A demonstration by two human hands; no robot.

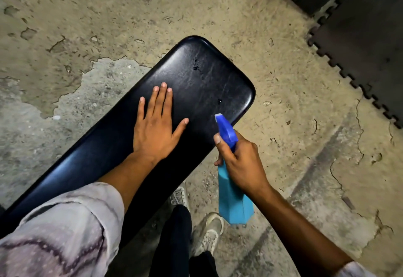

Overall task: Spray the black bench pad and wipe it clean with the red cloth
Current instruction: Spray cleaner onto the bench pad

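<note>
The long black padded vinyl bench pad [196, 84] runs diagonally from lower left to upper right, its rounded end pointing away, glossy and faintly scuffed. Droplets of liquid bead near the far end, and one more sits near the right edge. Beside that right edge hangs the light-blue plastic spray bottle [234, 194] with its darker blue trigger head, nozzle tilted toward the pad, over the floor.

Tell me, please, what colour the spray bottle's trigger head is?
Dark blue, on a lighter turquoise spray bottle; clearest in the head view.
</note>
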